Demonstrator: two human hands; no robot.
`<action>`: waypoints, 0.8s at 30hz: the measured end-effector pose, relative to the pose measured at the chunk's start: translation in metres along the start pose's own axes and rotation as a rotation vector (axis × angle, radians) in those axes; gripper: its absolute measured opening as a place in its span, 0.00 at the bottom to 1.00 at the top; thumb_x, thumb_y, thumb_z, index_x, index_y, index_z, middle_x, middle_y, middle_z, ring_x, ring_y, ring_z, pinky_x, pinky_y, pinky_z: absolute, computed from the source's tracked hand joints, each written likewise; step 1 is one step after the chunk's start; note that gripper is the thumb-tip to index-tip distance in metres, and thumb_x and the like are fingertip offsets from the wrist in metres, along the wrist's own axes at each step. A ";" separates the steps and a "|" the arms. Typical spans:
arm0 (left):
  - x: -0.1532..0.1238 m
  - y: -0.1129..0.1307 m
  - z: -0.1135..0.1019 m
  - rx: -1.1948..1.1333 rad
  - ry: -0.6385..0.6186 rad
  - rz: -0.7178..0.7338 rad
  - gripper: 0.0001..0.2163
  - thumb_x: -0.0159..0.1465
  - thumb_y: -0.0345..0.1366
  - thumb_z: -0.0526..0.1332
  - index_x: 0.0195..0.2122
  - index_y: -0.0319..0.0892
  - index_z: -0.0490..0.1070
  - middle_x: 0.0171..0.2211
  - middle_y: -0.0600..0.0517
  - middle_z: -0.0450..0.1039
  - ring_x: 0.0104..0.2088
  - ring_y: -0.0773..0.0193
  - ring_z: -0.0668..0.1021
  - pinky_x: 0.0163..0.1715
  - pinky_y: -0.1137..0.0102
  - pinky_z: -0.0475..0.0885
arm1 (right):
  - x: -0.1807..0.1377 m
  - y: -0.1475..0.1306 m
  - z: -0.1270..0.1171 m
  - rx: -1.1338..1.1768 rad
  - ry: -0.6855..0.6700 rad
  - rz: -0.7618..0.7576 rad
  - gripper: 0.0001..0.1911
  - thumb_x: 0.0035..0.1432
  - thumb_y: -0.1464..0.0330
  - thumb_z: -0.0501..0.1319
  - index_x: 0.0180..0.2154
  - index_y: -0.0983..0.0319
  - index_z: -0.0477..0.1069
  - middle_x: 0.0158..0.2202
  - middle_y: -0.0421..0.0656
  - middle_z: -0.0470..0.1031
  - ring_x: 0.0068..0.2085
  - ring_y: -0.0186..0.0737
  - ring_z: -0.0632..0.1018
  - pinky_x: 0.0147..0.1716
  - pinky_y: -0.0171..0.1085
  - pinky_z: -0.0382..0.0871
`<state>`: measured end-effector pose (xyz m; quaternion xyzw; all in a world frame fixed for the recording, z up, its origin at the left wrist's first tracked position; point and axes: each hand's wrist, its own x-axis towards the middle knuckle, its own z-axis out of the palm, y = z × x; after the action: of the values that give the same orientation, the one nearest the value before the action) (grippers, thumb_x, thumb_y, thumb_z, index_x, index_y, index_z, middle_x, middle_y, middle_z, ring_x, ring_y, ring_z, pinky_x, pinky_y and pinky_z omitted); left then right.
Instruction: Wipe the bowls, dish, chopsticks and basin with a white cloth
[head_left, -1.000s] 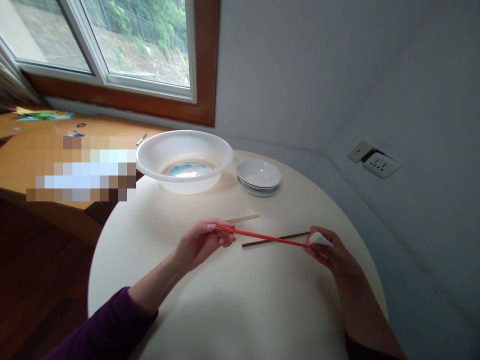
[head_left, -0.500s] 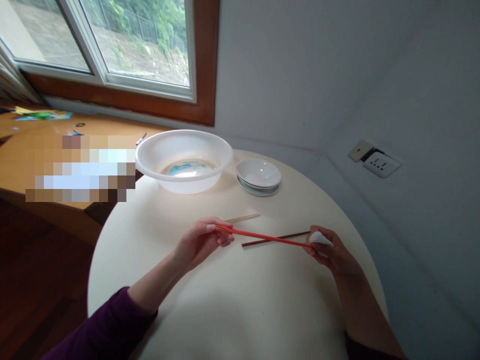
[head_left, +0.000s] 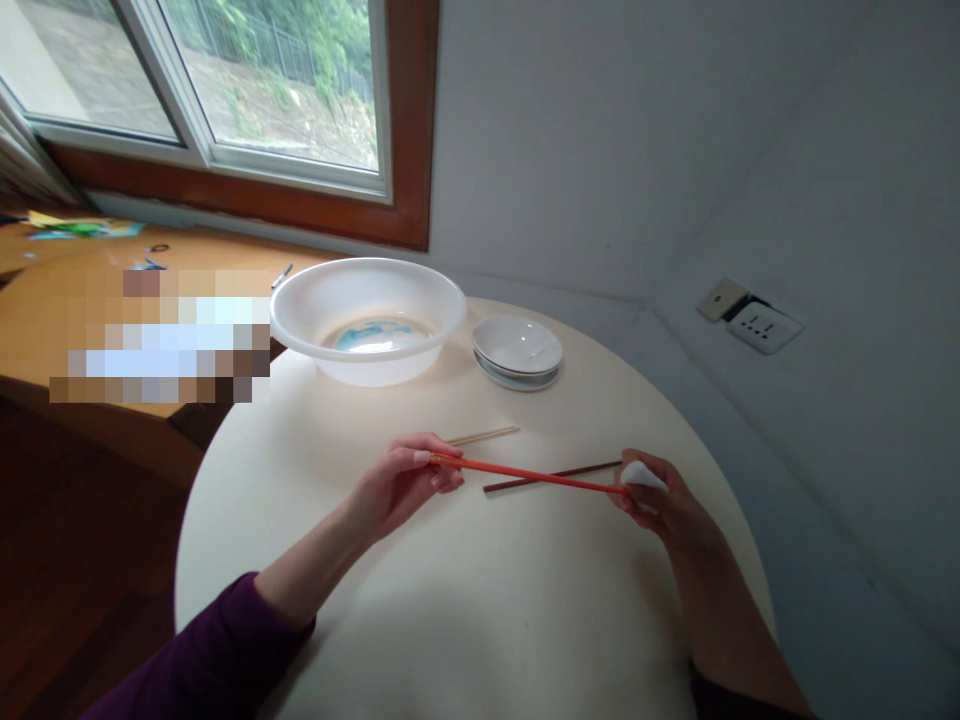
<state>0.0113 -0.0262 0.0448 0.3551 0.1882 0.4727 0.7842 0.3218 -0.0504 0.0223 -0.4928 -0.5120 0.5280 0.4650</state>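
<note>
My left hand point(head_left: 409, 485) is closed on one end of a pair of red chopsticks point(head_left: 525, 472), pinching it between thumb and fingers. At their other end, my right hand point(head_left: 664, 505) grips a folded white tissue or cloth point(head_left: 645, 477) against the tip. The chopsticks span the space between both hands, slightly above the table. Beneath them lie dark brown chopsticks point(head_left: 517, 485), whose far end reaches behind my right fingers. Pale wooden chopsticks point(head_left: 491, 435) rest beyond my left hand, which partly hides them.
On the round white table point(head_left: 465, 620), a large translucent white basin point(head_left: 367, 370) stands at the back left. A stack of small white dishes point(head_left: 517, 350) sits beside it. A wooden desk point(head_left: 45, 320) adjoins on the left, and wall sockets point(head_left: 761, 328) are at the right.
</note>
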 end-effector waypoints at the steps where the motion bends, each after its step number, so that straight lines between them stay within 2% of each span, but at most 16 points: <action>1: 0.000 0.000 0.000 -0.002 -0.002 0.002 0.08 0.48 0.31 0.60 0.26 0.34 0.77 0.18 0.47 0.71 0.21 0.68 0.67 0.26 0.69 0.60 | 0.000 0.000 0.000 0.001 -0.001 0.001 0.21 0.36 0.56 0.69 0.19 0.61 0.60 0.13 0.36 0.64 0.12 0.25 0.59 0.09 0.28 0.48; 24: 0.001 -0.002 -0.002 0.021 0.006 0.005 0.06 0.46 0.31 0.61 0.23 0.36 0.77 0.18 0.47 0.71 0.21 0.68 0.67 0.25 0.69 0.59 | 0.000 -0.001 0.000 0.002 0.010 0.009 0.22 0.36 0.56 0.69 0.19 0.60 0.58 0.13 0.36 0.64 0.11 0.24 0.57 0.09 0.28 0.45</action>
<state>0.0119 -0.0249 0.0420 0.3624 0.1947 0.4736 0.7788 0.3217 -0.0503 0.0230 -0.4970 -0.5071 0.5282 0.4657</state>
